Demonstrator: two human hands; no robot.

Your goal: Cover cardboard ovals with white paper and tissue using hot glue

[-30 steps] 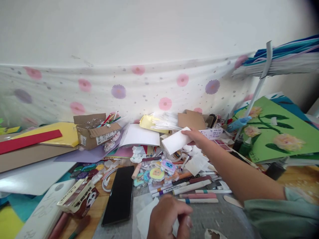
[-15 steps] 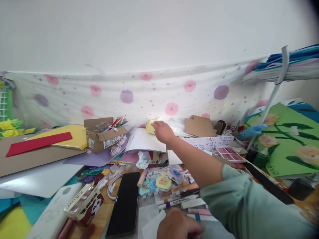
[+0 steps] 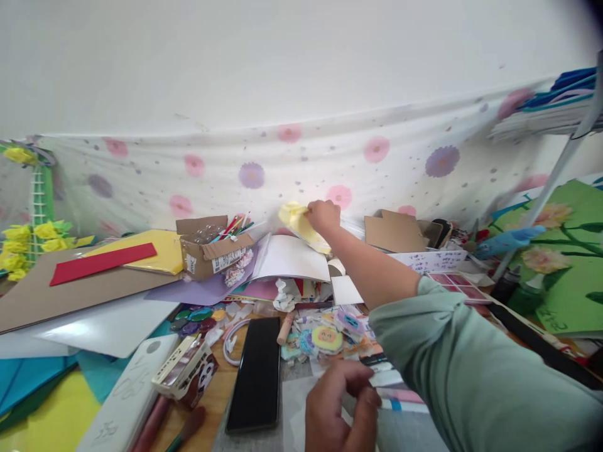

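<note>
My right hand reaches to the back of the table and pinches a crumpled, soft yellow packet, raised at one end above white sheets. Its exact kind I cannot make out. Close in front of me, my left hand is loosely curled, thumb apart from the index finger, with nothing visible in it. Under and beside it lie a pale paper piece and several marker pens. A black phone rests to its left, and a smiley-face cutout lies beyond it.
A cardboard box with pens stands at back left, beside a red strip and coloured sheets. A panda-print box sits on the left. Cardboard, a pink palette and a green flower picture occupy the right.
My right hand has closed on the yellow packet and lifted part of it. My left hand has come further into view, thumb and index apart. The view has swung slightly left.
</note>
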